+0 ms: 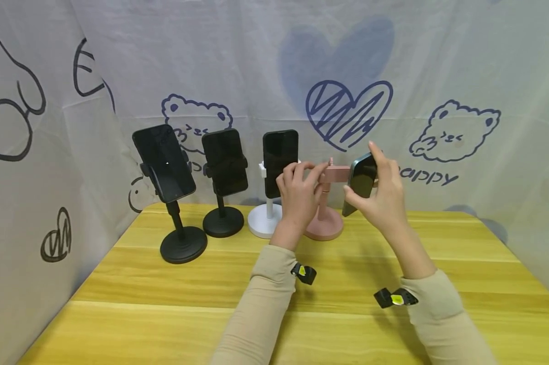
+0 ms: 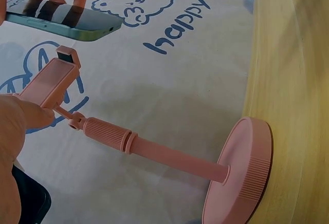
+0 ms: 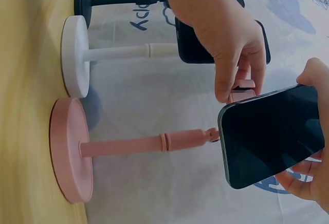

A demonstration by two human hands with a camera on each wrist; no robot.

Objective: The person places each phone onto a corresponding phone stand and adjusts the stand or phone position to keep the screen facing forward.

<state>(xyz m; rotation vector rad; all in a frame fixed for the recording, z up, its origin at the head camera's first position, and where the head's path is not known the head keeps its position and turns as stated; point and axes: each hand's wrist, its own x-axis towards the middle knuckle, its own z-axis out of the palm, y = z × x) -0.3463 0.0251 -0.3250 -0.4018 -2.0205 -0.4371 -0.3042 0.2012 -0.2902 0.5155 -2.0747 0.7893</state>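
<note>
A pink phone stand (image 1: 324, 223) stands on the table, its clamp head (image 2: 50, 82) turned up on a jointed neck. My left hand (image 1: 299, 190) grips one end of that clamp head between thumb and fingers. In my right hand (image 1: 386, 192) is a smartphone (image 1: 363, 177) with a dark screen and a light bluish edge, held by its sides. The phone is tilted beside the free end of the clamp. In the left wrist view a gap shows between phone and clamp.
Left of the pink stand are a white stand (image 1: 258, 220) and two black stands (image 1: 223, 221), each bearing a dark-screened phone. A white cloth (image 1: 256, 50) with drawn bears and hearts hangs behind the wooden table (image 1: 165, 309).
</note>
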